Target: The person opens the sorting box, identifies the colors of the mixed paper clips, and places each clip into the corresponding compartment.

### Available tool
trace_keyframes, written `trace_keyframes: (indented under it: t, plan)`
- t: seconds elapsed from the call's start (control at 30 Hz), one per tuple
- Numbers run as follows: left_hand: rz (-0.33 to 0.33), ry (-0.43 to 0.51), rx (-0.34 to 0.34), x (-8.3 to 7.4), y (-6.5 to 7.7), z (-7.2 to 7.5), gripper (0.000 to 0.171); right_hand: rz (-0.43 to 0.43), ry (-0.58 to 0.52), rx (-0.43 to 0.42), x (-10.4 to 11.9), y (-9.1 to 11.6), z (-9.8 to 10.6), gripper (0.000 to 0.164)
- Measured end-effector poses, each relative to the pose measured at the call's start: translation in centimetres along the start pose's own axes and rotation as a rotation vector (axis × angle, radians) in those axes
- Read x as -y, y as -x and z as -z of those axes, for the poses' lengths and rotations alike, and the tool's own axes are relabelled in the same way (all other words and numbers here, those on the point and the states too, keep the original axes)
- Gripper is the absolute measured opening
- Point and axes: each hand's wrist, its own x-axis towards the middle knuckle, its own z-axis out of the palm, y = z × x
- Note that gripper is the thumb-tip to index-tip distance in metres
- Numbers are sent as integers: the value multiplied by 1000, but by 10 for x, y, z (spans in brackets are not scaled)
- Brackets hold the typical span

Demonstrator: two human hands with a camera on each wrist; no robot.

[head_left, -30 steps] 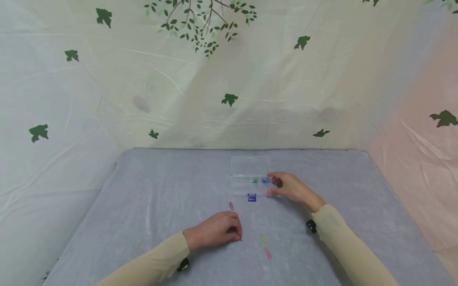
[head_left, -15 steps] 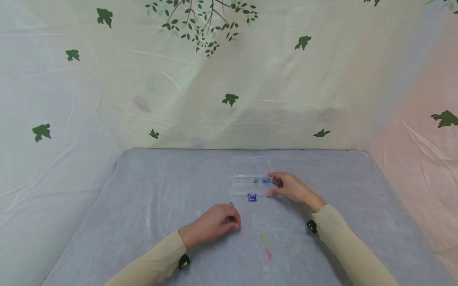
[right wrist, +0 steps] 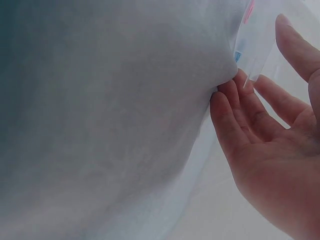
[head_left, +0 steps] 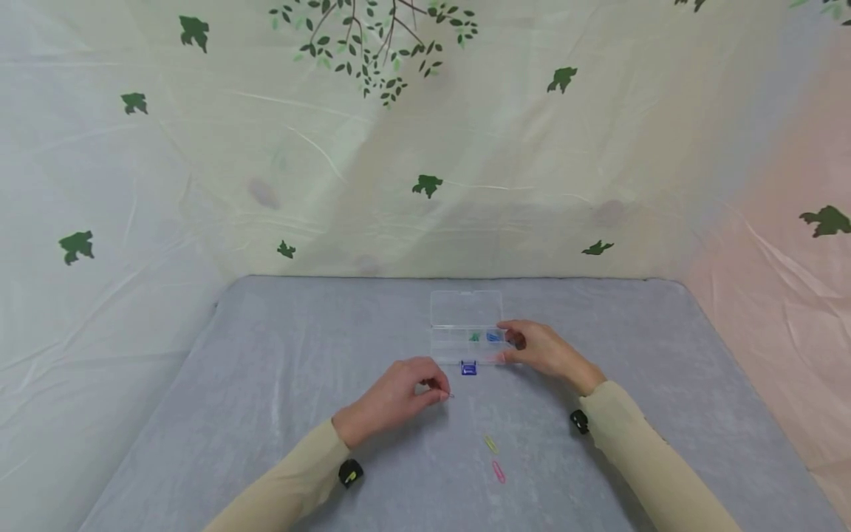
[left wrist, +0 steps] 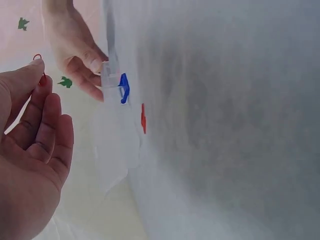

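the left hand [head_left: 399, 391] pinches a red paper clip [left wrist: 44, 77] between thumb and fingertip, above the bench [head_left: 319, 332]. the right hand [head_left: 541, 349] holds the right end of a clear box [head_left: 443, 345], thumb and fingers spread across it. a second red clip [left wrist: 143, 118] lies on the bench near the box's blue latch [head_left: 468, 368]. inside, green clips [head_left: 474, 337] and blue clips [head_left: 494, 336] sit in neighbouring back compartments. the open lid [head_left: 466, 308] reaches toward the bench's far edge. nearer the front edge lie a yellow clip [head_left: 490, 444] and a pink clip [head_left: 499, 471], just beside each other.
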Motion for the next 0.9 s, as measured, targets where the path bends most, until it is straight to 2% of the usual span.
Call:
trace_keyframes:
  t: [0.53,0.67,0.9]
  plan:
    - [1,-19,-145,-2,-18,7,7,-4,-9,-1,0,0,0,65]
    - [-3,-24,-172,0,-24,8,6,-8,-12,0,0,1,0,64]
    - [28,-50,-215,9,-36,8,5,1,-6,1,0,1,1,65]
